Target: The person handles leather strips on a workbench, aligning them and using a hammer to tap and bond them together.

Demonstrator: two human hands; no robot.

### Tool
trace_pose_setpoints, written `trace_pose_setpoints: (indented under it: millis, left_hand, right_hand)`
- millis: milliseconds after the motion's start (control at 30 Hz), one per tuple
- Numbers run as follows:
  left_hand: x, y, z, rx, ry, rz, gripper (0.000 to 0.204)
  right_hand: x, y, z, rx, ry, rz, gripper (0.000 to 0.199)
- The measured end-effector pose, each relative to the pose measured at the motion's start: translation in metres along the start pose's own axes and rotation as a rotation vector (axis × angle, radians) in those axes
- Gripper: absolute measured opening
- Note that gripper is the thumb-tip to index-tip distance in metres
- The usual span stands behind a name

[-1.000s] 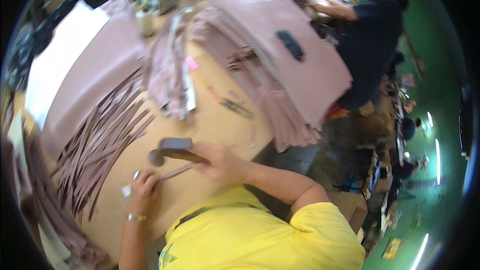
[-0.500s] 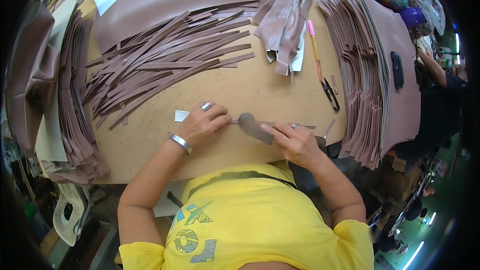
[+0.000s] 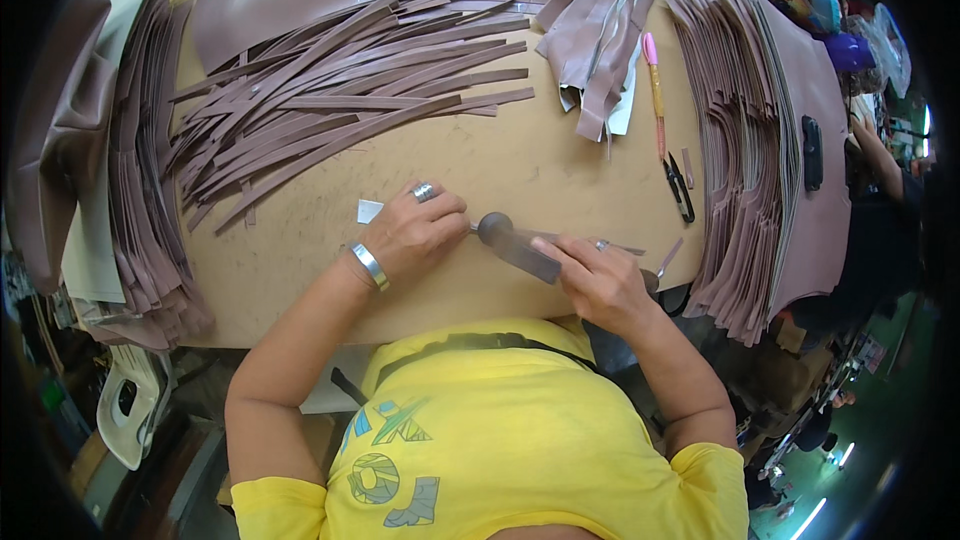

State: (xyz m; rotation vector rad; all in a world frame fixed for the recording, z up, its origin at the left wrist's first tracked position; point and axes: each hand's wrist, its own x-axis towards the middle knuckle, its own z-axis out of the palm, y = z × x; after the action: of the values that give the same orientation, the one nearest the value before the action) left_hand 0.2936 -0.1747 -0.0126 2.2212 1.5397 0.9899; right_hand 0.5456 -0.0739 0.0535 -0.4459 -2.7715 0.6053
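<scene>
My left hand (image 3: 420,228), with a ring and a metal bangle, rests on the tan worktable (image 3: 540,165) and pinches the end of a thin mauve strip (image 3: 620,248). My right hand (image 3: 598,280) grips the handle of a dark hammer-like tool (image 3: 515,243) whose rounded head lies beside my left fingertips. The strip runs to the right under the tool. A small white paper scrap (image 3: 369,210) lies just left of my left hand.
A spread of cut mauve strips (image 3: 340,110) fills the table's far left. Stacked mauve sheets (image 3: 760,160) stand at the right with a black object (image 3: 812,152) on top. A pink pen (image 3: 655,90), snips (image 3: 680,188) and folded pieces (image 3: 600,40) lie between. A person's arm (image 3: 880,150) shows at right.
The view has swung from the right side of the table to straight over my hands. Both hands stay together on the strip and tool, barely shifted since half a second ago.
</scene>
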Motion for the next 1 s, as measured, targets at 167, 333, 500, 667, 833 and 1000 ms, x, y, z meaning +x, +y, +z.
trace_pose_setpoints:
  millis: [167, 333, 500, 667, 833, 1000]
  left_hand:
    - [0.000, -0.003, -0.002, 0.001, -0.023, -0.002, 0.016]
    - [-0.007, -0.006, -0.003, 0.017, 0.018, 0.042, 0.017]
    - [-0.014, -0.005, -0.017, 0.059, 0.031, 0.014, 0.018]
    - [-0.015, -0.005, -0.018, 0.039, -0.017, -0.018, 0.017]
    - [-0.013, -0.005, -0.019, 0.037, -0.044, -0.025, 0.017]
    - [-0.014, -0.007, -0.019, 0.021, -0.035, -0.024, 0.017]
  right_hand:
    - [0.011, -0.001, 0.000, -0.044, 0.002, -0.009, 0.057]
    - [0.008, 0.000, 0.007, -0.034, -0.053, -0.016, 0.057]
    - [0.012, 0.001, 0.008, -0.021, -0.030, -0.007, 0.058]
    - [0.018, -0.012, 0.003, -0.019, 0.012, -0.011, 0.058]
    - [0.021, -0.013, 0.002, -0.057, -0.073, -0.010, 0.058]
    - [0.021, -0.015, 0.010, -0.018, -0.044, -0.020, 0.056]
